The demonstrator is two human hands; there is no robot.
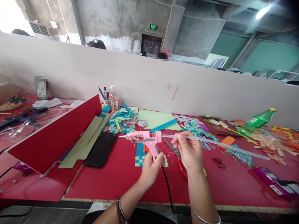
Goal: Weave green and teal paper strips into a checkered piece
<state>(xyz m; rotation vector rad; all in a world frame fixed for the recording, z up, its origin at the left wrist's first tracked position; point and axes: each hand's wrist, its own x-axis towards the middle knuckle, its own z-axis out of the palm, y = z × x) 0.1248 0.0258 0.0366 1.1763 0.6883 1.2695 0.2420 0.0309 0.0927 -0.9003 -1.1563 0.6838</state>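
Left hand [150, 165] wrapped round grip of gun [142, 137], which hung above red table [112, 185], nozzle toward 9 o'clock. Right hand [192, 152] pinched stick [229, 145] between thumb and fingers; stick ran from gun's back end toward 3 o'clock. Cord [166, 183] trailed from near grip toward 6 o'clock. From gun: woven paper [139, 161] at 6, scissors [173, 148] at 4, phone [100, 151] at 8, strip pile [122, 116] at 11, green bottle [255, 123] at 3, well apart.

Bright glare around ceiling lamp [263, 12]
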